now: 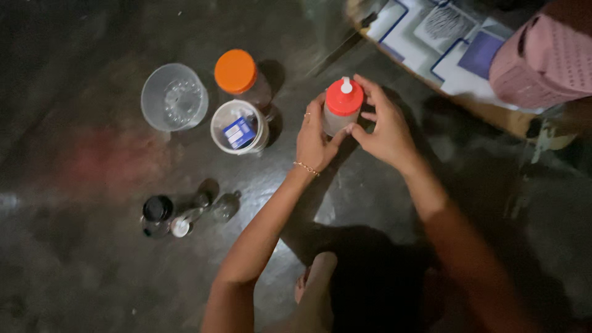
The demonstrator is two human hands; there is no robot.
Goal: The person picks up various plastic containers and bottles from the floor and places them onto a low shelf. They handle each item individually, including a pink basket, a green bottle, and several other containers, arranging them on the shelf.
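Observation:
A small clear bottle point(338, 120) with a red cap and a white nozzle stands on the dark floor near the middle of the view. My left hand point(313, 140) wraps the bottle's body from the left; it wears a ring and a thin bracelet. My right hand point(383, 126) curls around the red cap from the right, fingertips touching the cap's rim. Both hands meet below the cap.
To the left stand a jar with an orange lid point(236, 73), an open white tub point(239, 127) holding a blue packet, and a clear plastic cup point(174, 97). Small glass bottles point(185, 214) lie lower left. A patterned mat point(431, 37) and pink fabric point(546, 55) lie upper right. My foot point(314, 280) shows at the bottom.

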